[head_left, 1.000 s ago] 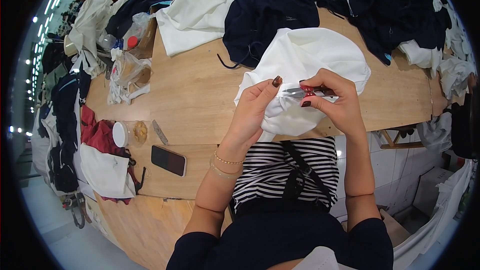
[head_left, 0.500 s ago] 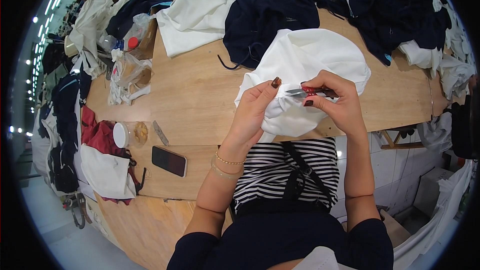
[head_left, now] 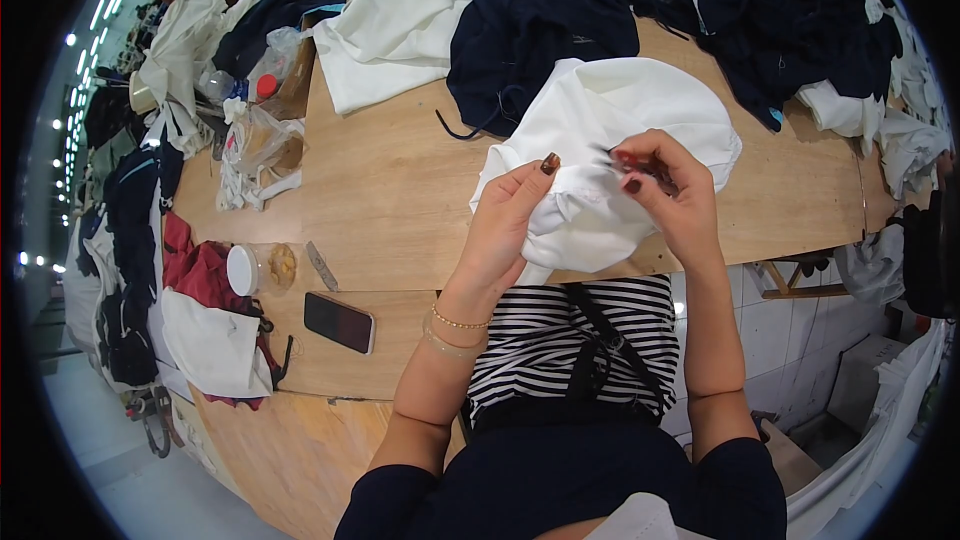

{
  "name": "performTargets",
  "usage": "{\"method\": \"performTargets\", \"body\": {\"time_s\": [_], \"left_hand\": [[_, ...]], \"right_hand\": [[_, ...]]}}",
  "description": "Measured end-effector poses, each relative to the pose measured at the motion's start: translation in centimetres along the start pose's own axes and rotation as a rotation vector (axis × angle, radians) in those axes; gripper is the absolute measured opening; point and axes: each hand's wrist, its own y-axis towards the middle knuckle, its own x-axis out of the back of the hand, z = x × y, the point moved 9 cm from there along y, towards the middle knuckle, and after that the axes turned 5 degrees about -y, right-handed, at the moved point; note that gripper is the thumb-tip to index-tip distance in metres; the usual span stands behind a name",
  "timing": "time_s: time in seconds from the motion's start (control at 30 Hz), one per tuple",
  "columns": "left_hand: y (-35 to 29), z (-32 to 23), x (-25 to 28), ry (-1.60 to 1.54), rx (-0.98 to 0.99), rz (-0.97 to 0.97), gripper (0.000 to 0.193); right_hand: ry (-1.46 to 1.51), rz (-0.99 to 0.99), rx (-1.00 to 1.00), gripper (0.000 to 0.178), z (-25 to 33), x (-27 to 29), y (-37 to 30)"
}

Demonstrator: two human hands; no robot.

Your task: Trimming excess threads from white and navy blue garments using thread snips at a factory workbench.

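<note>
White garment [head_left: 665, 90] fabric lies bunched at the near edge of the wooden table [head_left: 390, 190]. My left hand [head_left: 500, 220] pinches a gathered seam of it between thumb and fingers. Just to the right, my right hand [head_left: 685, 195] is closed around small red-handled thread snips [head_left: 628, 157]. Motion smears the snips, and their blades point left, above the cloth and apart from the pinched seam. Whether the blades are spread cannot be made out.
Navy garments [head_left: 540, 30] and a folded white piece [head_left: 395, 30] lie beyond. At left are a phone [head_left: 338, 322], a clear jar with a white lid [head_left: 241, 269], a slim grey tool [head_left: 321, 266], plastic bags [head_left: 265, 135] and red cloth [head_left: 205, 265].
My right hand has lifted the snips up and slightly away from the seam, where their blades were before. My left hand keeps its pinch in nearly the same place.
</note>
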Motion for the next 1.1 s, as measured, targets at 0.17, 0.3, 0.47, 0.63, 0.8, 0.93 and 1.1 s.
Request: {"method": "performTargets", "body": {"time_s": [0.17,0.3,0.47,0.63,0.8,0.93,1.1], "left_hand": [[0.0,-0.4,1.0,-0.029,-0.009,-0.050,0.025],[-0.2,-4.4,3.3,0.736,-0.372,-0.286,0.015],[-4.3,-8.0,-3.9,1.267,-1.029,-0.158,0.026],[-2.9,-5.5,-5.6,1.285,-0.991,0.083,0.027],[-3.3,-4.3,-5.8,1.291,-1.088,0.038,0.024],[-3.0,-4.8,-5.7,1.162,-1.013,0.017,0.015],[-2.1,-4.6,-4.3,1.044,-0.803,-0.003,0.006]], "right_hand": [[-0.001,0.168,-0.318,0.023,-2.9,-1.8,-1.0],[0.343,0.152,-0.418,0.015,-5.4,-1.8,-1.2],[0.503,0.159,-0.472,0.016,-6.3,-2.0,-1.3],[0.667,0.181,-0.533,0.016,-6.7,-2.3,-1.7],[0.881,0.191,-0.586,0.017,-6.8,-3.2,-2.0],[0.883,0.178,-0.602,0.019,-7.4,-2.8,-2.0],[0.696,0.196,-0.610,0.017,-7.2,-2.5,-2.0]]}}
